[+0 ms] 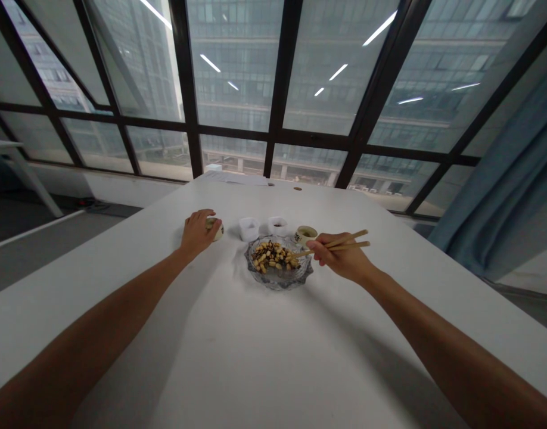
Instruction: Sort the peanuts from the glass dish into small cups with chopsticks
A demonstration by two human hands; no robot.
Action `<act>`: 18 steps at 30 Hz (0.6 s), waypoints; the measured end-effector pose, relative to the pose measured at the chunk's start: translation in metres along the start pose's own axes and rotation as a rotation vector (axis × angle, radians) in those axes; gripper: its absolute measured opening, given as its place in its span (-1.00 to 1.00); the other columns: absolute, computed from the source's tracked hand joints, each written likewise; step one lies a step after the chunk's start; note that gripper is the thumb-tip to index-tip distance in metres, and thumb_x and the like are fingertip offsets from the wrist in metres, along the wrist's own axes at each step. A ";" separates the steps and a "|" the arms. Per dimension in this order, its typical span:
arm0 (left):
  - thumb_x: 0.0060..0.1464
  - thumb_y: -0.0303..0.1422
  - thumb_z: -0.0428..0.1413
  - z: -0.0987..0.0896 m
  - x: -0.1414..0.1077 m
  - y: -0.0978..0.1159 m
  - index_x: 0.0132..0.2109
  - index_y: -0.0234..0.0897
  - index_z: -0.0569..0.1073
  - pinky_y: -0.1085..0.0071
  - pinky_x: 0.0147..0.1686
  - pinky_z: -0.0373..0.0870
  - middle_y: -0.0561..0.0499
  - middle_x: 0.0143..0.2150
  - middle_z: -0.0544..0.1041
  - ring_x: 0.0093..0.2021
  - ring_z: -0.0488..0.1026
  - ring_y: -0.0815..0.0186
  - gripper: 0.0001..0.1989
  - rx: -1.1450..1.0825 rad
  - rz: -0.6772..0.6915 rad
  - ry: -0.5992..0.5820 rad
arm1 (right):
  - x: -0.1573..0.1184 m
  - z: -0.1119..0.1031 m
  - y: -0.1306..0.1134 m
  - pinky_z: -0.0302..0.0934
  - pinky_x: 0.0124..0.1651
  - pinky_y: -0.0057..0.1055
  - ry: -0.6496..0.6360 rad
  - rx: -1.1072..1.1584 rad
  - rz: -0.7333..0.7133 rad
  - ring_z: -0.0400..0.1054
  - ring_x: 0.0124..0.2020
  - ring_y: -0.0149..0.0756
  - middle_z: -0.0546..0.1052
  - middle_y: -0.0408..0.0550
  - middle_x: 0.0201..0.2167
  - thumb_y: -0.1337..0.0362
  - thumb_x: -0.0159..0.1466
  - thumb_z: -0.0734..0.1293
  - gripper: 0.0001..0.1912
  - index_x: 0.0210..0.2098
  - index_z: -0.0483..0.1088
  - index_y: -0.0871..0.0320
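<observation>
Right hand (342, 260) grips chopsticks (356, 245), tips at nuts (271, 256) in dish (280, 283); left hand (196, 232) grasps cup (218, 233). Step appears to be picking; next move calls for a steady pinch.

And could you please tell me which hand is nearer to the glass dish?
Right: the right hand, holding chopsticks, is just right of the glass dish; the left hand is farther off to its left, around a small cup.

The left hand (199, 230) partly hides 1 cup (218, 235), whose markings (222, 229) seem too small to read.
</observation>
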State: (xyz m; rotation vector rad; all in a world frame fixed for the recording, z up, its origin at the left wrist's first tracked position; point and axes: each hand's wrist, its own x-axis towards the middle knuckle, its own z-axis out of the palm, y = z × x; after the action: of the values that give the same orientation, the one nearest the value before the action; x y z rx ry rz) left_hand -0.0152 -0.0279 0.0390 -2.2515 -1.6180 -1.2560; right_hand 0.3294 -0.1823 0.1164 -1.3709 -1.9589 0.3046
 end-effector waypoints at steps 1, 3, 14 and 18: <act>0.21 -0.11 -0.04 0.001 -0.001 -0.001 0.02 -0.21 0.40 0.12 0.15 0.23 -0.14 0.12 0.49 0.14 0.38 0.06 -0.63 -0.005 -0.016 0.000 | 0.001 0.000 0.000 0.15 -0.60 -0.48 -0.014 0.012 0.001 0.34 -0.67 -0.36 0.46 -0.13 -0.70 -0.20 0.24 0.29 -0.46 -0.59 0.41 0.11; 0.21 -0.10 -0.05 0.003 -0.002 -0.004 0.03 -0.23 0.39 0.12 0.15 0.25 -0.15 0.12 0.48 0.15 0.37 0.06 -0.61 -0.016 -0.038 -0.001 | 0.003 0.000 0.000 0.17 -0.60 -0.48 -0.040 0.033 0.005 0.36 -0.66 -0.35 0.47 -0.13 -0.70 -0.21 0.21 0.31 -0.47 -0.58 0.43 0.12; 0.21 -0.10 -0.08 0.008 -0.004 -0.011 0.06 -0.26 0.39 0.06 0.12 0.31 -0.21 0.10 0.49 0.13 0.39 0.02 -0.58 -0.056 -0.129 0.004 | 0.018 0.002 0.013 0.17 -0.69 -0.52 -0.115 0.189 0.039 0.35 -0.71 -0.38 0.47 -0.12 -0.69 -0.19 0.20 0.34 -0.48 -0.55 0.43 0.15; 0.21 -0.09 -0.07 0.009 -0.005 -0.010 0.06 -0.26 0.39 0.07 0.11 0.33 -0.21 0.09 0.49 0.12 0.40 0.02 -0.57 -0.074 -0.145 -0.006 | 0.017 0.002 0.006 0.18 -0.67 -0.53 -0.117 0.156 0.021 0.36 -0.70 -0.39 0.48 -0.12 -0.70 -0.18 0.21 0.35 -0.48 -0.59 0.42 0.14</act>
State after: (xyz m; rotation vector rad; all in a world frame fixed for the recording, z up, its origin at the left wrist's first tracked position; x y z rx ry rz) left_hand -0.0191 -0.0222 0.0261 -2.2165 -1.7943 -1.3647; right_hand 0.3289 -0.1643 0.1188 -1.2989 -1.9712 0.5465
